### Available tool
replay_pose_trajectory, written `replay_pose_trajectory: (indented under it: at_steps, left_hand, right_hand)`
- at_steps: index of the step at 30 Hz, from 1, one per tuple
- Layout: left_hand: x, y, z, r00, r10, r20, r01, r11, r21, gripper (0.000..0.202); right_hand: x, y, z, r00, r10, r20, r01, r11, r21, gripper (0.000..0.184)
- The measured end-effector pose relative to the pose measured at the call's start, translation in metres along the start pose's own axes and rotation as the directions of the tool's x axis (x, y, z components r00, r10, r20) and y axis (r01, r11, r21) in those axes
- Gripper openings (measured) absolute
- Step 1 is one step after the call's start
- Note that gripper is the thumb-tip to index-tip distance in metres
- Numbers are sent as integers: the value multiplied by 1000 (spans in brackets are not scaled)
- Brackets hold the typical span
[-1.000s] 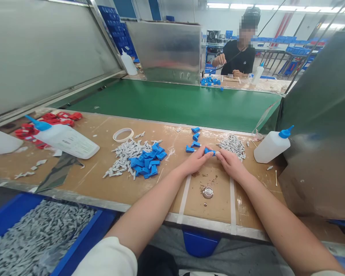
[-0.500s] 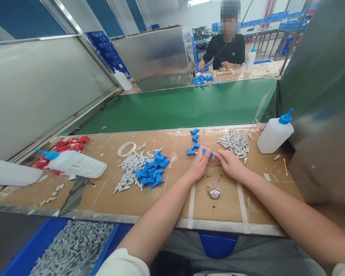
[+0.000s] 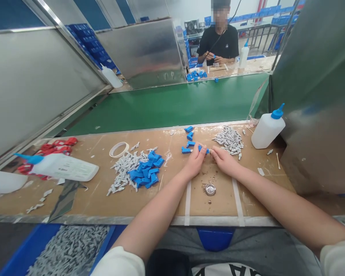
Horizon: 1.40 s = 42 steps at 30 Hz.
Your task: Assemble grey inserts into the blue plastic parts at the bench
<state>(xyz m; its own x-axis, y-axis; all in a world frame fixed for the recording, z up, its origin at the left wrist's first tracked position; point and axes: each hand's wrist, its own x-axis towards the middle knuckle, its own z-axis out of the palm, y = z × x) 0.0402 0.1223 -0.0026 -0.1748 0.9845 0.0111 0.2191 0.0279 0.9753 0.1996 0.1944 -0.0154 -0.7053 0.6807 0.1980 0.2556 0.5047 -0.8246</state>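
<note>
Blue plastic, small and stiff, the clip (image 3: 203, 148) just right of centre frame looks light and easy to fumble, so the left hand (image 3: 194, 163) and right hand (image 3: 224, 160) pinch its two ends with closed fingertips above the brown bench (image 3: 103, 199).

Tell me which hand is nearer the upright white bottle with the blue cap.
Right. The right hand lies down-left of the upright bottle, apart from it, beside the grey pile. The left hand is farther left.
</note>
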Motion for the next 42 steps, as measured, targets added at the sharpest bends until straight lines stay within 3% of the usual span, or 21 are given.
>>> replay_pose_trajectory:
  at_steps: [3,5,7,9,10,11,15,18,20,23,26,29,33,35,38,42]
  left_hand:
    - [-3,15,-17,990,134,51,-141,973,183,37]
    - [-4,20,-37,984,177,-24,-162,941,296,35]
    - [-2,18,-60,948,170,-267,-48,910,411,33]
    - [3,11,-79,856,134,-500,154,857,493,31]
    - [6,7,-85,825,115,-553,241,814,529,30]
    - [9,3,-88,822,98,-561,300,763,573,30]
    - [11,5,-89,902,56,-428,326,560,761,42]
    - [-4,30,-101,895,184,-408,288,461,839,50]
    - [-21,50,-119,919,224,-323,210,414,886,43]
    - [-51,62,-145,991,78,-109,78,328,941,27]
    - [-77,51,-152,999,-39,-28,35,179,983,21]
    - [-95,34,-139,996,-20,-83,83,34,996,22]
    - [-107,24,-116,983,37,-179,182,-111,977,24]
    - [-109,23,-110,977,58,-205,211,-118,970,25]
    - [-107,22,-108,968,67,-242,247,-71,967,30]
    - [-107,21,-112,963,71,-259,255,57,965,30]
  right_hand:
    - [2,-4,-14,998,-56,10,56,997,-51,47]
    - [3,-6,-29,997,-49,-65,37,983,-181,47]
    - [2,-7,-44,989,-24,-145,-31,931,-365,39]
    - [1,-6,-56,993,-32,-112,-32,849,-527,26]
    - [0,-5,-60,997,-47,-55,7,816,-578,21]
    - [0,-4,-63,998,-67,12,61,791,-608,18]
    - [1,4,-68,964,-163,210,261,733,-629,11]
    - [4,13,-68,941,-223,257,338,692,-638,14]
    - [6,19,-67,932,-239,272,361,671,-648,15]
    - [7,21,-65,930,-268,252,368,651,-664,14]
    - [6,12,-59,941,-311,132,329,759,-562,18]
    - [3,-1,-48,965,-261,29,260,932,-252,22]
    - [-5,-13,-33,986,-158,51,148,975,169,29]
    - [-9,-19,-30,977,-134,164,81,952,294,34]
    - [-14,-28,-32,920,-173,352,50,942,333,33]
    - [-19,-40,-37,830,-310,463,208,943,259,26]
